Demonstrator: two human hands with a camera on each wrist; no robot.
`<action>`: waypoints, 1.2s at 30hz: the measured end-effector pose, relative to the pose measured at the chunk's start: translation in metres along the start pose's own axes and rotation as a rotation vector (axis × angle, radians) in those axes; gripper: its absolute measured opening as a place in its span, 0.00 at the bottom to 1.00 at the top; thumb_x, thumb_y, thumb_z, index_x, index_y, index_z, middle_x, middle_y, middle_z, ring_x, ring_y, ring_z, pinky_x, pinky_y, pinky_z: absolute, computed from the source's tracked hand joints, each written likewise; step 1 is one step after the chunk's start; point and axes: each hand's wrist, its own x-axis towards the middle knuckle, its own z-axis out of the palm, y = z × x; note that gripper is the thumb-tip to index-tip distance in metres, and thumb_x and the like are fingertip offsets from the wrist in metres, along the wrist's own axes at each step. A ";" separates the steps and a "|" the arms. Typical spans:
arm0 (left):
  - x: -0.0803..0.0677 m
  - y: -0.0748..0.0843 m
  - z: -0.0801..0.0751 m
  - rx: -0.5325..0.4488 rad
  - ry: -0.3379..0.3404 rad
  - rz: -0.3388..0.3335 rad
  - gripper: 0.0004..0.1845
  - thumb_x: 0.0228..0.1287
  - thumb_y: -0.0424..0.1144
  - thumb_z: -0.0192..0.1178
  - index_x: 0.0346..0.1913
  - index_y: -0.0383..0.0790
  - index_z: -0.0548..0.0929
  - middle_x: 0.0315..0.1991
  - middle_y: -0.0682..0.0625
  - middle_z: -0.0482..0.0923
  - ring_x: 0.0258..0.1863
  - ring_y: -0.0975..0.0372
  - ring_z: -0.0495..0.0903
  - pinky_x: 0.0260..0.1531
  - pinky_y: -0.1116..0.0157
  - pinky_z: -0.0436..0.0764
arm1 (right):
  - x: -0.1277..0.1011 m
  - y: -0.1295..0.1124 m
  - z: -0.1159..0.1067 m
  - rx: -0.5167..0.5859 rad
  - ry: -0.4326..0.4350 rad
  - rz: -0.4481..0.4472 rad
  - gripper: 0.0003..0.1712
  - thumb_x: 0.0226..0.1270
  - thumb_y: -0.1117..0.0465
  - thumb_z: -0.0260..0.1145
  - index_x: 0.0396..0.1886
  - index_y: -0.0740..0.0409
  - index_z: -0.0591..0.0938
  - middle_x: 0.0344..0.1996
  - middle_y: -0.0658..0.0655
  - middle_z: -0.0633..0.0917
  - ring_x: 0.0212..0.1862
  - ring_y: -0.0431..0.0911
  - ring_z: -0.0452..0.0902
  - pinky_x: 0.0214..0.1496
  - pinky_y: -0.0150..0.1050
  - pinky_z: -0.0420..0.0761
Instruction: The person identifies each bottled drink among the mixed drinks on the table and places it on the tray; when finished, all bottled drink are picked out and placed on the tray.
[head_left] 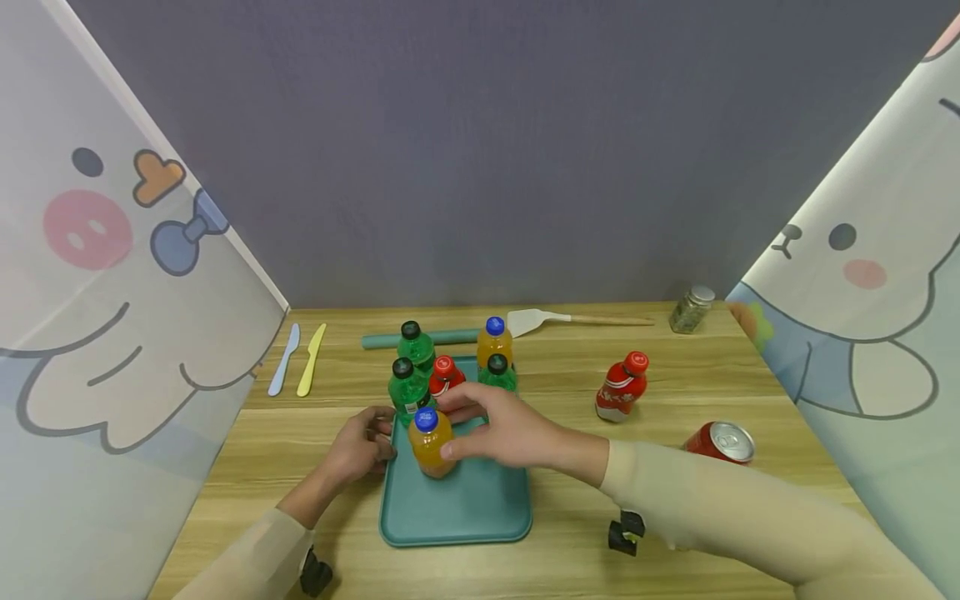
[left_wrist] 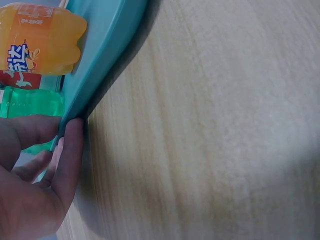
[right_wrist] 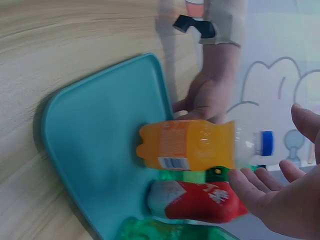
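An orange soda bottle (head_left: 430,446) with a blue cap stands on the teal tray (head_left: 457,518). My right hand (right_wrist: 285,200) is spread beside that bottle, a gap showing between fingers and bottle in the right wrist view. At the tray's left edge my left hand (left_wrist: 40,170) pinches the rim, thumb on the inner side and fingers outside. Behind the front bottle are a red bottle (head_left: 446,375), several green bottles (head_left: 408,390) with black caps and another orange bottle (head_left: 495,346), partly hidden by one another and by the right hand.
Right of the tray stand a red bottle (head_left: 622,387) and a red can (head_left: 720,442). A spice jar (head_left: 691,311) is at the back right. Along the back lie a white spatula (head_left: 536,319) and a green rod (head_left: 382,341); blue (head_left: 284,360) and yellow (head_left: 311,362) knives lie left.
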 end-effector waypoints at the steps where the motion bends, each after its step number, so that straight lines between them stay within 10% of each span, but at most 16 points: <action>1: 0.000 0.000 0.000 -0.005 0.003 -0.005 0.35 0.52 0.18 0.60 0.68 0.29 0.71 0.50 0.36 0.73 0.39 0.55 0.75 0.27 0.58 0.88 | -0.003 -0.002 -0.003 0.016 -0.003 -0.008 0.34 0.64 0.56 0.76 0.68 0.57 0.76 0.64 0.56 0.79 0.64 0.52 0.78 0.58 0.37 0.85; 24: -0.003 0.000 0.003 0.010 0.021 -0.017 0.35 0.53 0.17 0.60 0.68 0.30 0.71 0.51 0.36 0.74 0.41 0.54 0.76 0.28 0.56 0.87 | -0.083 0.019 -0.093 -0.082 0.364 -0.050 0.29 0.66 0.58 0.75 0.65 0.56 0.77 0.62 0.58 0.81 0.64 0.56 0.78 0.56 0.37 0.84; 36: -0.003 0.000 0.002 0.015 0.022 -0.020 0.35 0.53 0.18 0.61 0.69 0.30 0.71 0.52 0.36 0.74 0.41 0.54 0.76 0.29 0.56 0.88 | -0.128 0.035 -0.131 -0.156 0.551 0.026 0.27 0.70 0.57 0.71 0.65 0.59 0.76 0.57 0.53 0.82 0.56 0.39 0.80 0.49 0.31 0.85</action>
